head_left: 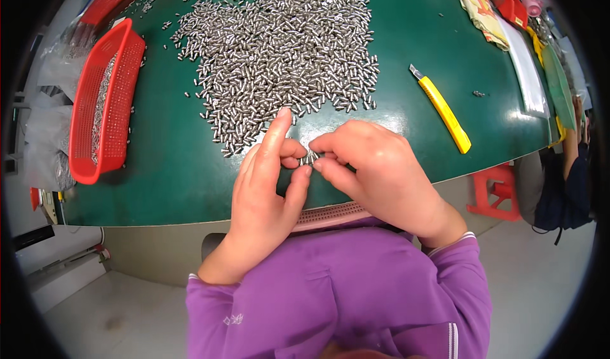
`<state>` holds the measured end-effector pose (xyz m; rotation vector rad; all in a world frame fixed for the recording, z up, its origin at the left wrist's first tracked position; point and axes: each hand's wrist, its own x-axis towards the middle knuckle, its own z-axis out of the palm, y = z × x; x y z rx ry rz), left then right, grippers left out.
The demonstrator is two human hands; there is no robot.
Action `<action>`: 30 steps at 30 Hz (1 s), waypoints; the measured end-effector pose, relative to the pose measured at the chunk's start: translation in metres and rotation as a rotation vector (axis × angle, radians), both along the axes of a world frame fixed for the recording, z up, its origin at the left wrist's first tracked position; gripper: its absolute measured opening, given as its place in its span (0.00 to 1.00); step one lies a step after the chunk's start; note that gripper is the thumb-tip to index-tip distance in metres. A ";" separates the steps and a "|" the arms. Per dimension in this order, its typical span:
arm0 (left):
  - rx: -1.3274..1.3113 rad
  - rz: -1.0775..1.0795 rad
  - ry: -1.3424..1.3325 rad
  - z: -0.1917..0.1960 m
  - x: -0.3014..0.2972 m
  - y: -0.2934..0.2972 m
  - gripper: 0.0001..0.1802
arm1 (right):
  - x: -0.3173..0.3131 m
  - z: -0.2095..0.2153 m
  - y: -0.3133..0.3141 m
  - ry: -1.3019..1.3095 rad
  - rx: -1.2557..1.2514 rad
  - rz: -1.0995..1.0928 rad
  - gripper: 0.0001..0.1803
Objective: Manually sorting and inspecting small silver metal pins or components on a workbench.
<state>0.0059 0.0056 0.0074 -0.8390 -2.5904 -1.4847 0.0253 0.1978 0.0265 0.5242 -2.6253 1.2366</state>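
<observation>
A large heap of small shiny metal pins (292, 47) spreads over the green table top (171, 187) beyond my hands. Close to the near edge, several of the same metal pins (309, 158) sit in a short row between my fingertips. My left hand (260, 181) is closed on one end of that row, with its index finger stretched toward the heap. From the other side, my right hand (378, 159) pinches the row between thumb and fingers. Part of the row is hidden behind the fingers.
A red perforated basket (124, 105) holding more metal pieces stands at left, beside clear plastic bags (47, 127). A yellow utility knife (445, 114) lies at right, blade out. A pink basket (327, 216) sits by my lap. Beyond the table are a red stool (494, 194) and another person (565, 194).
</observation>
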 end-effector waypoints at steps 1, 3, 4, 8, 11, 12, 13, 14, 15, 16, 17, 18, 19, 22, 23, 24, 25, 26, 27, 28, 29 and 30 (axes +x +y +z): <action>0.001 -0.001 0.000 0.000 0.000 0.000 0.44 | 0.001 0.000 -0.001 0.000 0.001 -0.001 0.09; -0.009 0.008 -0.009 0.002 -0.001 0.000 0.41 | 0.002 0.001 -0.002 -0.049 0.018 -0.015 0.08; -0.009 0.006 -0.011 0.002 -0.001 0.000 0.41 | 0.002 0.000 -0.003 -0.051 0.018 -0.017 0.08; -0.011 0.025 -0.014 0.001 0.000 0.001 0.40 | 0.002 -0.005 -0.006 -0.004 0.027 -0.032 0.08; -0.001 0.019 -0.025 0.000 0.000 0.001 0.39 | 0.003 -0.006 -0.007 0.027 0.022 -0.010 0.09; -0.004 0.011 -0.021 0.000 -0.001 0.000 0.39 | 0.004 -0.007 -0.008 0.043 0.023 0.000 0.09; -0.003 0.012 -0.020 -0.001 -0.001 -0.001 0.39 | 0.005 -0.007 -0.008 0.044 0.023 0.001 0.09; -0.005 0.001 -0.012 -0.001 0.000 -0.001 0.39 | 0.006 -0.008 -0.008 0.055 0.028 -0.010 0.09; -0.007 -0.011 -0.003 -0.002 0.000 -0.002 0.39 | 0.008 -0.009 -0.008 0.065 0.032 -0.021 0.10; -0.007 -0.008 -0.002 -0.003 -0.001 -0.003 0.39 | 0.008 -0.009 -0.008 0.067 0.032 -0.018 0.10; 0.000 -0.019 0.004 -0.003 -0.001 -0.003 0.39 | 0.009 -0.010 -0.008 0.064 0.037 -0.025 0.10; 0.007 -0.029 0.011 -0.003 -0.002 -0.003 0.39 | 0.009 -0.010 -0.008 0.062 0.041 -0.033 0.09; 0.008 -0.030 0.011 -0.003 -0.002 -0.002 0.39 | 0.009 -0.011 -0.008 0.062 0.042 -0.033 0.09; -0.010 -0.013 0.031 -0.002 -0.001 -0.001 0.41 | 0.007 -0.013 -0.008 0.074 0.043 -0.020 0.10; -0.015 -0.010 0.027 -0.002 -0.001 -0.001 0.42 | 0.006 -0.013 -0.008 0.094 0.033 -0.016 0.10; -0.020 -0.007 0.023 -0.001 -0.001 -0.001 0.42 | 0.006 -0.013 -0.008 0.114 0.023 -0.013 0.10; -0.020 -0.007 0.024 -0.001 -0.001 -0.001 0.42 | 0.006 -0.012 -0.008 0.115 0.023 -0.012 0.10; -0.011 -0.010 0.015 -0.002 -0.001 -0.001 0.43 | 0.006 -0.011 -0.006 0.098 0.027 -0.019 0.10; -0.003 -0.014 0.006 -0.002 -0.002 -0.001 0.43 | 0.007 -0.009 -0.005 0.081 0.031 -0.026 0.10; -0.003 -0.013 0.006 -0.002 -0.001 -0.001 0.43 | 0.007 -0.008 -0.004 0.081 0.031 -0.026 0.10; -0.001 -0.016 0.010 -0.003 -0.002 -0.001 0.44 | 0.008 -0.008 -0.004 0.064 0.041 -0.038 0.10; 0.000 -0.019 0.015 -0.003 -0.002 -0.002 0.44 | 0.008 -0.007 -0.004 0.047 0.051 -0.050 0.10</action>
